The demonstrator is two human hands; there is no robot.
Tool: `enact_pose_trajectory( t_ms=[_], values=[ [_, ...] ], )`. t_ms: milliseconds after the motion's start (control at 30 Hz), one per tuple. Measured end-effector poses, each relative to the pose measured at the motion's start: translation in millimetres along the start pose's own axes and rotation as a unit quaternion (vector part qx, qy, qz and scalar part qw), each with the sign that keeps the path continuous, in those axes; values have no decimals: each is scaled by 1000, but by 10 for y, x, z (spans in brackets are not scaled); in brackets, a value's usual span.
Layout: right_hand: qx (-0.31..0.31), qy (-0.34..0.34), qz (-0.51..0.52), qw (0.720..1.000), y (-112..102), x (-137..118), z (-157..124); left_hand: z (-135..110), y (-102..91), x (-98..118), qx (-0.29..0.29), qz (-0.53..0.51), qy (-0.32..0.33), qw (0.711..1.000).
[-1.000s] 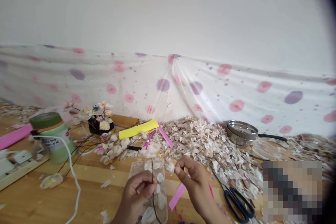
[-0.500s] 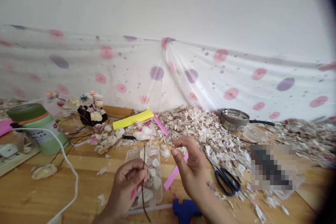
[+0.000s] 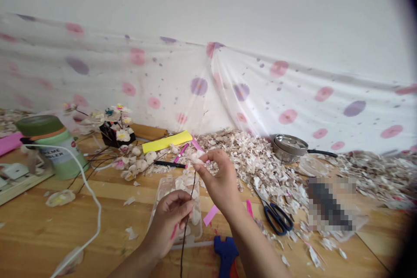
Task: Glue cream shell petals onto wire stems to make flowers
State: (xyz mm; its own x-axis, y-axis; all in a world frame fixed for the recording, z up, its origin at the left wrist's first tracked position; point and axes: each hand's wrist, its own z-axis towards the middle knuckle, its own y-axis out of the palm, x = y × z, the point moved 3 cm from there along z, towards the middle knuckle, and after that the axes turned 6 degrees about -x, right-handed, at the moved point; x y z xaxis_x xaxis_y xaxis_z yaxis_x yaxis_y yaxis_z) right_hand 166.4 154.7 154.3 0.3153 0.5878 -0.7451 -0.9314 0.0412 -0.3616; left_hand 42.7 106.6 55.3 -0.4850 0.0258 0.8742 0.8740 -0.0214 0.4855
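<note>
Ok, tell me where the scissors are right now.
In the head view, the blue-handled scissors lie on the table, right of centre, beyond the right hand's right side, blades at the pale flake pile's edge.

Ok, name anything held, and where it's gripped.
The left hand pinches the dark stem partway down. The right hand touches the pale blossom atop it; grip can't be told.

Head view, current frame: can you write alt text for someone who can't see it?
A person's left hand holds a thin dark stem while the right hand appears to pinch the pale piece at its top. Around them on a wooden table lie a heap of pale flakes, scissors, a blue glue gun and a clear box.
</note>
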Motion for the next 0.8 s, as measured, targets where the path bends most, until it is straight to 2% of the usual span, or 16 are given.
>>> enact_pose_trajectory(
  t_ms=[367,800],
  values=[
    [-24,80,67,994,-28,229,-11,52,-31,-99,-8,23,-13,1000],
    [-45,105,106,988,-26,237,-11,96,-55,-166,-12,43,-20,999]
  ],
)
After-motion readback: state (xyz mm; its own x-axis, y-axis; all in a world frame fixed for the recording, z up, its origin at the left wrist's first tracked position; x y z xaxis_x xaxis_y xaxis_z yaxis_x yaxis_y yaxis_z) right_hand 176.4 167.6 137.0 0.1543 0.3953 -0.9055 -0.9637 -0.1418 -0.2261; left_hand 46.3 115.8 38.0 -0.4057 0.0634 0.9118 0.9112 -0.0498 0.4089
